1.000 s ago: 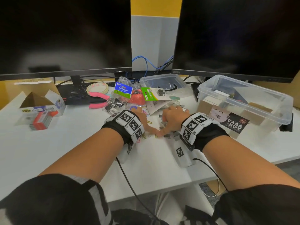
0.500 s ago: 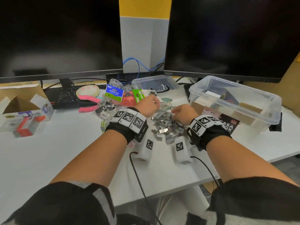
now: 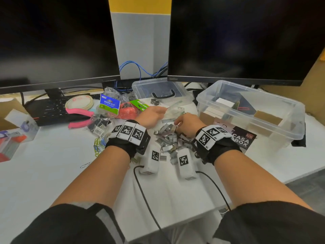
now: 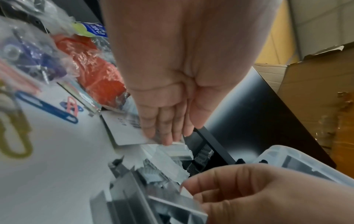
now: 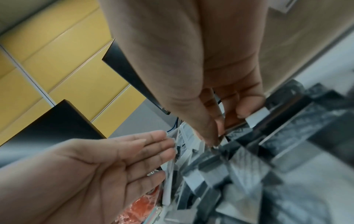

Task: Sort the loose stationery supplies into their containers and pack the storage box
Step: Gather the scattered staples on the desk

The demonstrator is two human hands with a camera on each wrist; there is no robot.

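A pile of loose silver staple strips (image 3: 168, 138) lies on the white desk (image 3: 52, 173) between my wrists. My right hand (image 3: 177, 123) is at the pile's far edge, and in the right wrist view it (image 5: 228, 125) pinches a staple strip (image 5: 257, 117) between thumb and fingers. My left hand (image 3: 158, 112) reaches past the pile with straight fingers (image 4: 166, 136) whose tips touch a small clear plastic case (image 4: 182, 151), also seen in the head view (image 3: 174, 111). What the case holds is blurred.
The clear storage box (image 3: 288, 110) stands open at the right with cardboard and packets inside. Its lid (image 3: 158, 87) lies behind my hands. Binder clip packet (image 3: 109, 103), red bag (image 3: 127, 110), pink pliers (image 3: 79, 117), tape roll (image 3: 79, 102) and paper clips (image 3: 96, 145) sit left.
Both hands have moved away from me and off the staple pile. The left hand reached to the clear case. The right hand took hold of a strip at the pile's far edge.
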